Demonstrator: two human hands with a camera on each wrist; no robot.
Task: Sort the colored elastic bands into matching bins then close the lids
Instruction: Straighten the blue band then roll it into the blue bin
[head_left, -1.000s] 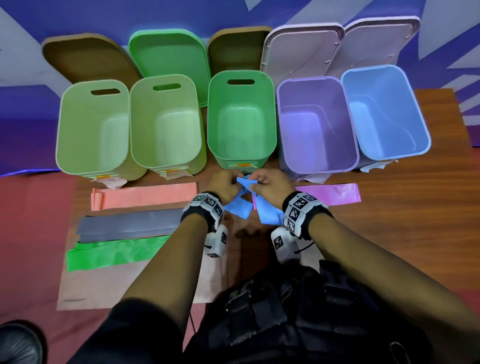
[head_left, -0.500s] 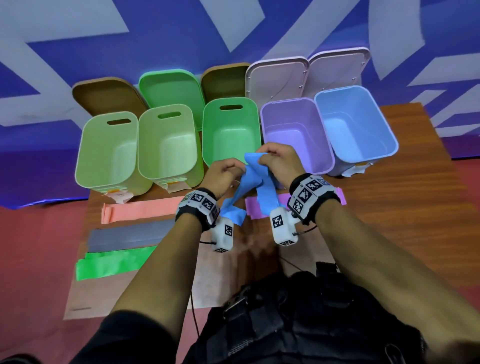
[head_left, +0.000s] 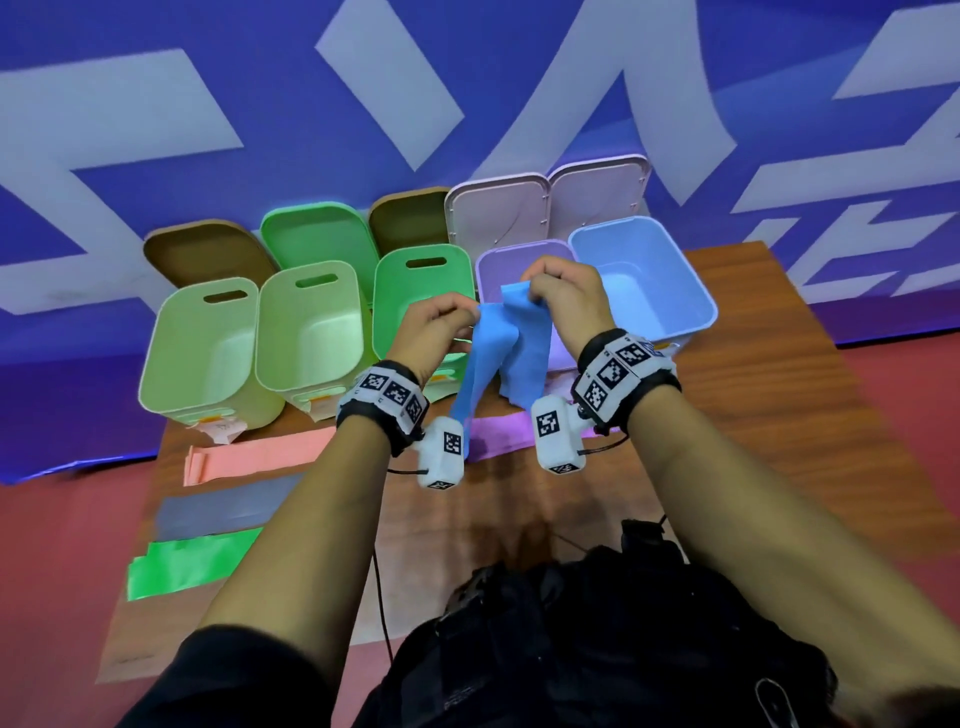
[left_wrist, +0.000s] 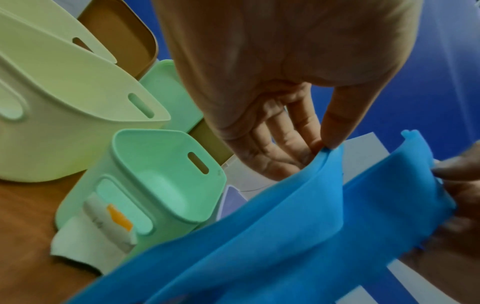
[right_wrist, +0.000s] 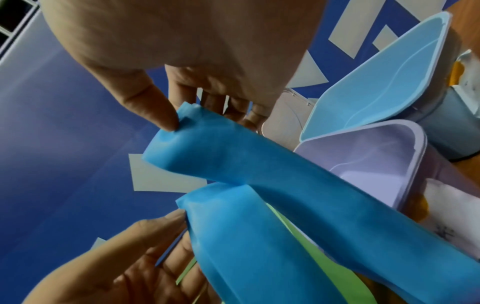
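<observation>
Blue wall banner (head_left: 156, 130) with pale shapes, red floor (head_left: 62, 597), wooden table (head_left: 779, 415)

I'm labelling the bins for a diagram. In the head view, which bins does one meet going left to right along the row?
Pale green bin → second pale green bin → brighter green bin → lilac bin → light blue bin.

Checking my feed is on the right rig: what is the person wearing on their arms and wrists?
Each wrist has a black band with white squares of black-and-white code markers: left wrist band, right wrist band. A white coded camera block hangs under each, trailing a thin black cable. Forearms bare, black sleeves above.
</observation>
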